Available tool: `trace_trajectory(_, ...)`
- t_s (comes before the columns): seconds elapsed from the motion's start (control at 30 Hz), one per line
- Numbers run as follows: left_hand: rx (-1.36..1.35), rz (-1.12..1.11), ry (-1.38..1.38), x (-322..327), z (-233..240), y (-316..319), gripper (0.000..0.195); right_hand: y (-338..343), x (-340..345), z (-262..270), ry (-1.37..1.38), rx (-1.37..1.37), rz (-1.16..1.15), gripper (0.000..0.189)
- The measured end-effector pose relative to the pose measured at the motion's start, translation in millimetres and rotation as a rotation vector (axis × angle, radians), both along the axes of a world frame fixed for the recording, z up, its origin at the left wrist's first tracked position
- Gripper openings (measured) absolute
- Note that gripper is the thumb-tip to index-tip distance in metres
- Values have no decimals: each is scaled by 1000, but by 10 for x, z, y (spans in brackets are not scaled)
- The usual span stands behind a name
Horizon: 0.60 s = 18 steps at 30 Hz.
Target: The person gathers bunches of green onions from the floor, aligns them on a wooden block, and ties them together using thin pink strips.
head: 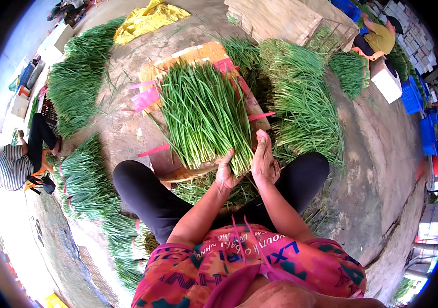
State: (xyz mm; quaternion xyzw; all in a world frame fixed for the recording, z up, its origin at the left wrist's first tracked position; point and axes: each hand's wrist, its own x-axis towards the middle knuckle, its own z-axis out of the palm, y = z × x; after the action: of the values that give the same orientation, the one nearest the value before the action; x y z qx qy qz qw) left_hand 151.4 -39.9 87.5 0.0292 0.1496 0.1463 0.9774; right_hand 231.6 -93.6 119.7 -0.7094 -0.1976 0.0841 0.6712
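Observation:
A thick layer of long green garlic chives lies on a low, tape-covered stand, its pale cut ends towards me. My left hand grips the stalk ends at the near right corner, thumb on top. Close against the right side of those same stalks is my right hand, its fingers pointing forward; whether they close on anything is hidden. Pink strips, such as the one at the left, stick out from beneath the layer on both sides.
Large heaps of chives lie at the right and left; tied bundles sit nearer left. A yellow sack and wooden boards lie beyond. One person sits far left, another far right. Loose leaves lie under the stand.

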Motion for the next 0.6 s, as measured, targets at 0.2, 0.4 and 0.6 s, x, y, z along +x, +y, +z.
trace_trajectory(0.2, -19, -10, 16, -66, -83, 60, 50, -220, 100, 347, -434, -308, 264, 23)
trace_trajectory(0.4, -63, -24, 66, -65, -105, 61, 42, -249, 182, 329, -479, -543, 440, 25)
trace_trajectory(0.6, -71, -17, 9, -75, -54, 66, 50, -219, 259, 247, -537, -582, 473, 18)
